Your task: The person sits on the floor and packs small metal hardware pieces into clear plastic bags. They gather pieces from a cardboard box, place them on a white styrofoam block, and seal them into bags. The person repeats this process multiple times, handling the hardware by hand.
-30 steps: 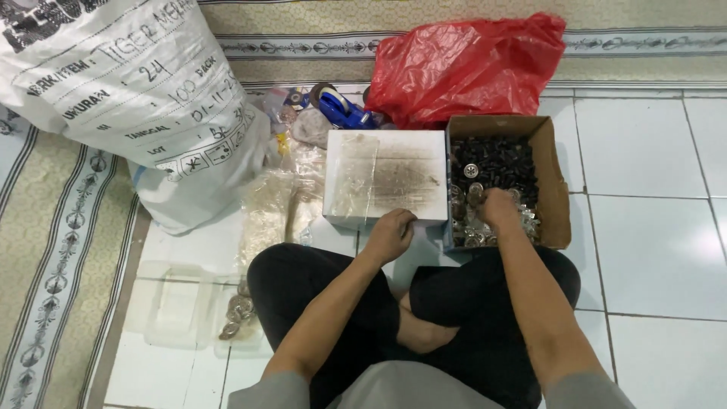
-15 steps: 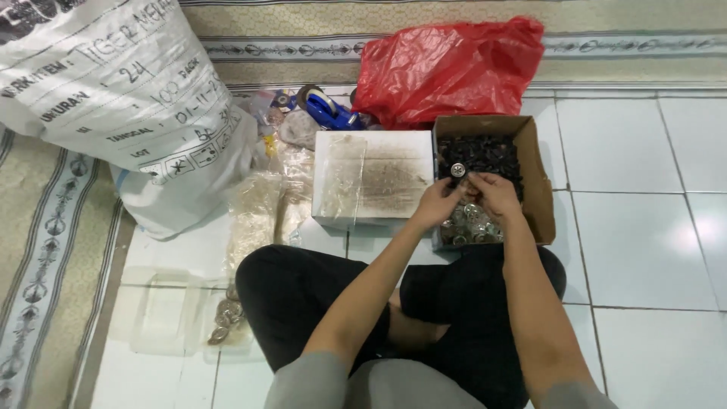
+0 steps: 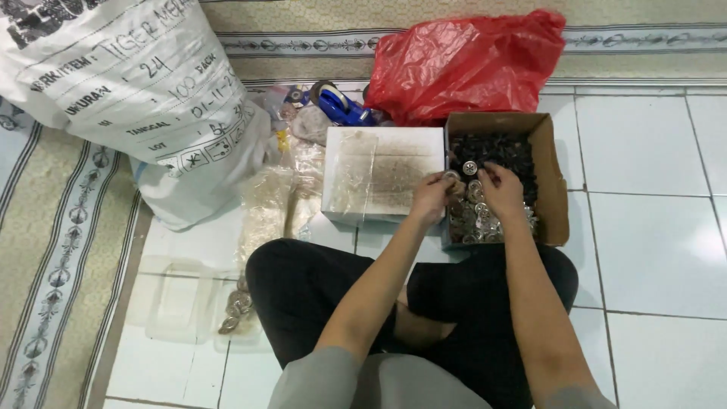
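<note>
Both hands over brown carton (image 3: 556, 189) — L hand (image 3: 432, 195) and R hand (image 3: 500, 188) pinching one small round metal part (image 3: 469, 168) between fingertips. Step looks like joining/sorting pieces; next needs steady alignment above shiny pile (image 3: 473, 220), beside white box (image 3: 382, 174).

Small part (image 3: 469, 168) between fingertips was too tiny to identify. Hands hid some box (image 3: 555, 182) contents. Sack (image 3: 129, 91) cut off at top edge; elbows cut off below.

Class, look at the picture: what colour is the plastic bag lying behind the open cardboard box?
Red. The plastic bag shows clearly in the head view, behind the cardboard box.
</note>
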